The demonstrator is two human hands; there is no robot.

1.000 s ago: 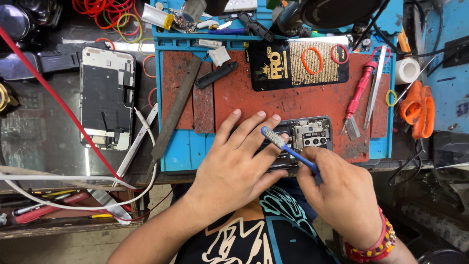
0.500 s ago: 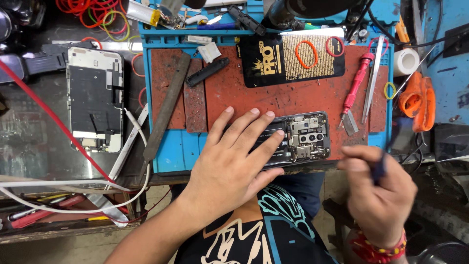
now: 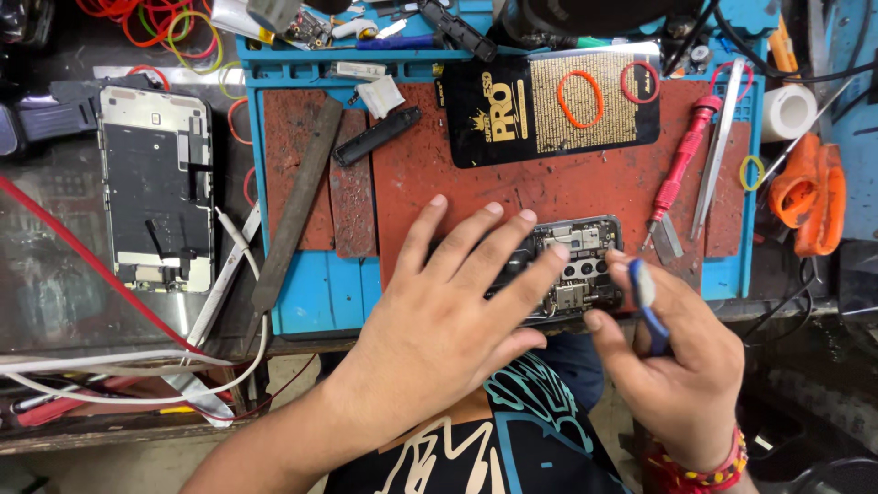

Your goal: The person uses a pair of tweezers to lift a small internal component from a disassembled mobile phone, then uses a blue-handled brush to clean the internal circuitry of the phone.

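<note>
Red rubber mat (image 3: 549, 183) fills the middle of the bench. The opened phone (image 3: 572, 265) lies at its 5 o'clock edge. The left hand (image 3: 448, 316) presses flat and open on the phone. At 3 o'clock of the phone, the right hand (image 3: 681, 366) pinches a blue tool (image 3: 645, 297). I think slow, gentle pokes work best, with the phone held steady.

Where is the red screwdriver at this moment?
In the head view, the red screwdriver lies on the right part of the red mat, between the black card and the metal tweezers, above the right hand.
</note>
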